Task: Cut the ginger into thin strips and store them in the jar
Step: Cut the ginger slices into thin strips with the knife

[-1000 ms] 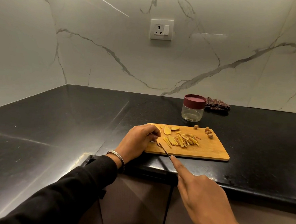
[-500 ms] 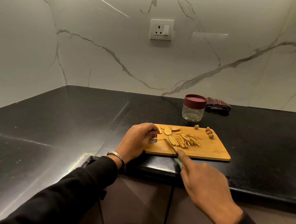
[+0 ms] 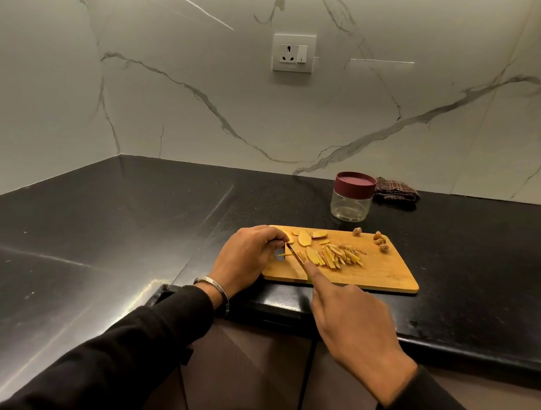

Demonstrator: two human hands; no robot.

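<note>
A wooden cutting board [image 3: 382,276] lies at the counter's front edge. On it sit a pile of thin ginger strips [image 3: 342,258], a few flat ginger slices [image 3: 305,238] and small brown ginger trimmings [image 3: 381,244]. My left hand [image 3: 246,254] curls over the board's left end and pinches a ginger slice [image 3: 287,238]. My right hand [image 3: 354,319] grips a small knife [image 3: 296,256], index finger stretched along its spine, blade down on the ginger beside my left fingers. The handle is hidden in my palm. A clear jar [image 3: 351,202] with a maroon lid stands closed behind the board.
A folded checked cloth [image 3: 396,194] lies right of the jar against the marble wall. A wall socket [image 3: 293,53] sits above. The black counter [image 3: 101,225] turns a corner to the left.
The knife has slid forward and left across the board, from its front edge up to the ginger at my left fingertips. My right hand followed it inward.
</note>
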